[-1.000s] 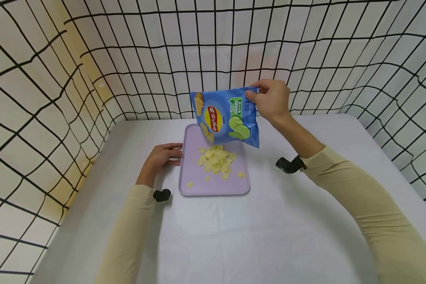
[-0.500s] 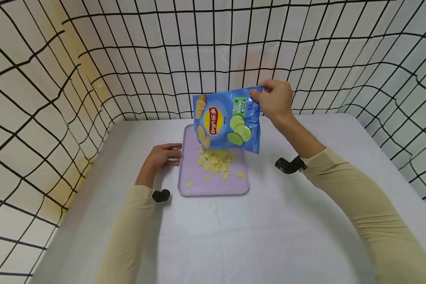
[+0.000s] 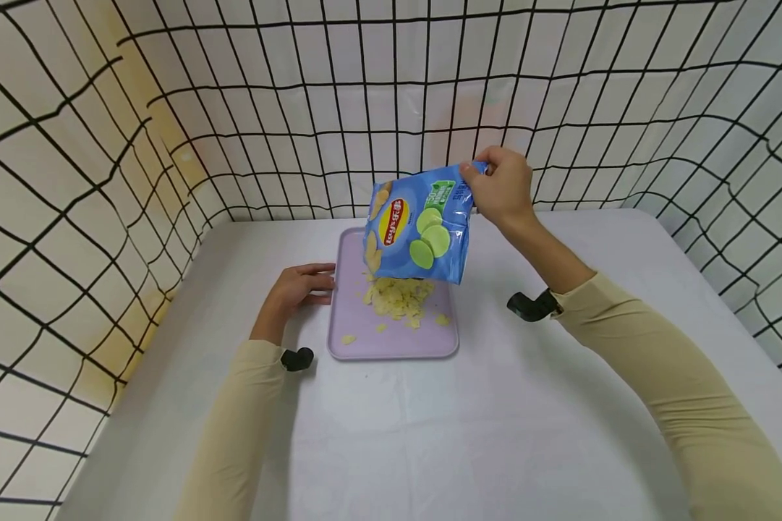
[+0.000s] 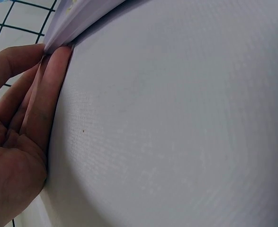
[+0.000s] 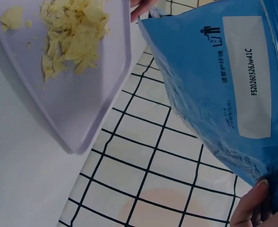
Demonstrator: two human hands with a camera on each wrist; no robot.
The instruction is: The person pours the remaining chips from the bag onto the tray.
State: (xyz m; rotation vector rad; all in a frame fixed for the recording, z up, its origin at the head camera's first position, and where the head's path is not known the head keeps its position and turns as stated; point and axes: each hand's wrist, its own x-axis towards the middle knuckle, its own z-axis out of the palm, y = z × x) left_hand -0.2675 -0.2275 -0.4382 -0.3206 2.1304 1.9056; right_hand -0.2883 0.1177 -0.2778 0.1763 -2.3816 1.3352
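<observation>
My right hand (image 3: 504, 187) pinches the upper right corner of a blue Lay's potato chip bag (image 3: 404, 224) and holds it tilted above the tray. In the right wrist view the back of the bag (image 5: 210, 80) shows, with the fingers at its lower end. A heap of broken potato chips (image 3: 398, 298) lies on the lilac tray (image 3: 364, 344), partly hidden by the bag in the head view. At the tray's left edge rests my left hand (image 3: 296, 286), fingers extended. The left wrist view shows its fingertips touching the outer wall of the tray (image 4: 77, 23).
A white-covered table (image 3: 482, 427) lies under the tray. Black wire mesh (image 3: 286, 116) stands along the back and both sides. A few stray chip pieces (image 3: 348, 339) lie apart from the heap, on the tray.
The bag has moved slightly right, and its right side has swung down and then left, with its tilt changing. My left hand and the tray have stayed in place.
</observation>
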